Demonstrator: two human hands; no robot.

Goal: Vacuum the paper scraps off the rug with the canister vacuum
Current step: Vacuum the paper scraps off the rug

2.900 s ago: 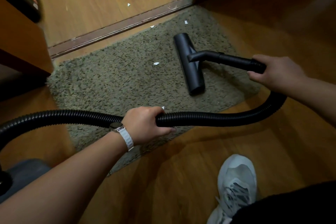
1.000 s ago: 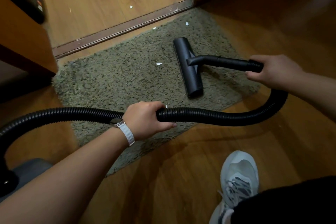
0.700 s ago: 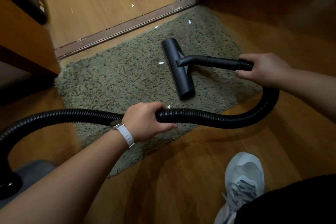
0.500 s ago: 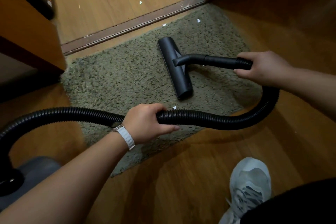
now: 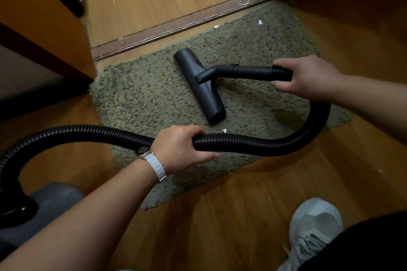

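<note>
My left hand wraps the ribbed black hose; my right hand grips its smooth rigid wand. The flat, bar-shaped nozzle lies on the shaggy olive rug. White paper scraps dot the rug's far corner.

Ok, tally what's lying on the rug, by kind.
White paper scraps: 3 (one sits right at the far edge of the rug)
Black vacuum nozzle: 1
Total: 4
</note>
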